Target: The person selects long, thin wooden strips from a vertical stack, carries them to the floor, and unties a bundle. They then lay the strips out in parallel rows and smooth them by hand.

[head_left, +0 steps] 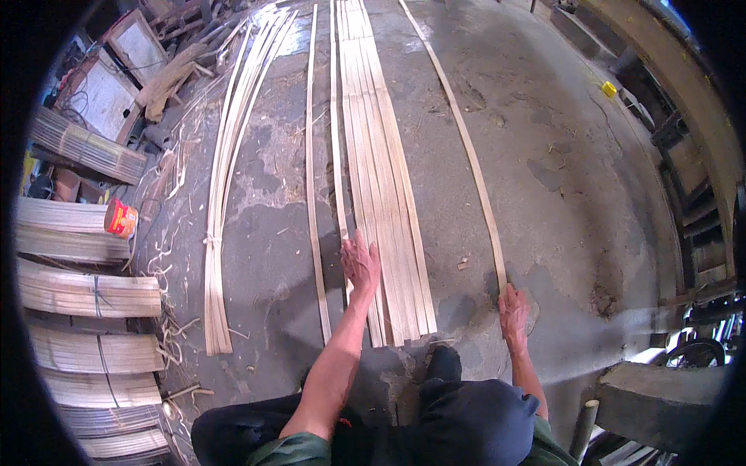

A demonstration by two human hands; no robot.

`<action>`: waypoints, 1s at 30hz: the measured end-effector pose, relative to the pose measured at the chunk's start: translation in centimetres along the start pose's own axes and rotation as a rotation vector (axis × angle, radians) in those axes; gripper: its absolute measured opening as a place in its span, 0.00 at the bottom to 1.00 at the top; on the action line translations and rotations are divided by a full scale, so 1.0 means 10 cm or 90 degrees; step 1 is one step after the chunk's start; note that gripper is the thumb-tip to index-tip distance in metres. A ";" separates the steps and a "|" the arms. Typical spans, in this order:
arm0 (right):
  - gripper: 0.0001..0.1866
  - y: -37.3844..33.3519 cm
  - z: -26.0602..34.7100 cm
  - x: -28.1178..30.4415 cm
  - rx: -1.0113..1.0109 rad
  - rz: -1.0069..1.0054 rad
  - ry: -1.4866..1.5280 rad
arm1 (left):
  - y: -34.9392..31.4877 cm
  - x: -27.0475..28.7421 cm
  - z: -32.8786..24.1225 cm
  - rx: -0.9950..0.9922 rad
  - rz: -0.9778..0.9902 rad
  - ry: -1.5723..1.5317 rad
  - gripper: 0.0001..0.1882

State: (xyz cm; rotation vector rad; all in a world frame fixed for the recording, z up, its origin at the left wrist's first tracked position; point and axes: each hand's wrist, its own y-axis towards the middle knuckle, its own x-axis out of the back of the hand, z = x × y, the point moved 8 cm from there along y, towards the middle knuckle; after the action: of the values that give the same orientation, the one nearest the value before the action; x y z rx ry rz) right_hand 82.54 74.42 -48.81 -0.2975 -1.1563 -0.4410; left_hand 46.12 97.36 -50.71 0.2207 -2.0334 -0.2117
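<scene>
Long pale bamboo strips (385, 179) lie side by side in a flat row on the concrete floor in front of me. My left hand (360, 264) rests at the row's left edge, fingers apart, touching a separate narrow strip (336, 140) there. Off to the right, my right hand (513, 314) is closed around the near end of a single bamboo strip (466, 147), which runs far ahead along the floor. Another lone strip (311, 163) lies left of the row.
Farther left lies a tied bundle of strips (221, 210). Stacked strip bundles (85, 291) line the left side, with a red-orange tub (121, 219) among them. Shavings litter the floor beside them. A concrete block (653, 404) and a pole (584, 431) stand at lower right.
</scene>
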 end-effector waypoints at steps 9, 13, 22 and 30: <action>0.23 -0.12 0.26 0.09 -0.136 0.048 0.161 | -0.68 -0.07 -1.00 -0.283 0.202 -0.006 0.35; 0.23 -0.26 0.76 0.30 -0.100 -0.047 0.264 | -0.83 -0.12 -1.06 -0.351 0.219 0.037 0.34; 0.24 -0.03 1.26 -0.59 -0.012 0.017 0.407 | -0.87 -0.20 -1.05 -0.359 0.200 0.045 0.34; 0.23 0.06 1.62 -0.81 0.012 0.067 0.388 | -0.85 -0.15 -0.99 -0.373 0.206 0.022 0.32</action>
State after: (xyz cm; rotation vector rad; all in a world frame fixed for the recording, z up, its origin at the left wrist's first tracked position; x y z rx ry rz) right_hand 67.04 83.66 -50.17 -0.1857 -0.5467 -0.3891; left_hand 56.14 88.97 -49.59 -0.4629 -1.8521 -0.5774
